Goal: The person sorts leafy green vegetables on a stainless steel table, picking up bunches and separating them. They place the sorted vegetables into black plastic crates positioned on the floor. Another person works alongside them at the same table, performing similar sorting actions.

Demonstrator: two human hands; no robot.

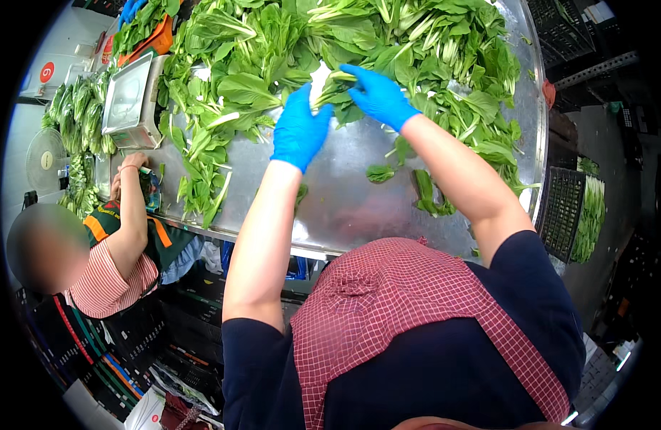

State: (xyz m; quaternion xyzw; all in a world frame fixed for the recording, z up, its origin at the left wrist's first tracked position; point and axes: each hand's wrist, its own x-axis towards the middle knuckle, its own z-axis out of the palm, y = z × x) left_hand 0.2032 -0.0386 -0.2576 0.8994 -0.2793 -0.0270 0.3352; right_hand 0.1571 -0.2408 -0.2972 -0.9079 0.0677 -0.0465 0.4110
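My left hand (302, 126), in a blue glove, is over the steel table (346, 177) with thumb and fingers apart and nothing visible between them. Just right of it lie a few leafy green stalks (336, 91). My right hand (381, 98), also gloved in blue, reaches in from the right. The stalks' ends come between its forefinger and thumb; whether it grips them is not clear. Beyond both hands spreads a large heap of leafy greens (352, 37), some with pale stems towards me. Loose leaves (380, 173) lie nearer my apron.
A co-worker (121, 236) stands at the table's left end, hands beside a weighing scale (131, 102). Bagged greens (80, 115) are stacked behind the scale. A black crate (561, 212) with greens stands off the right edge. Black crates (142, 328) stand below left.
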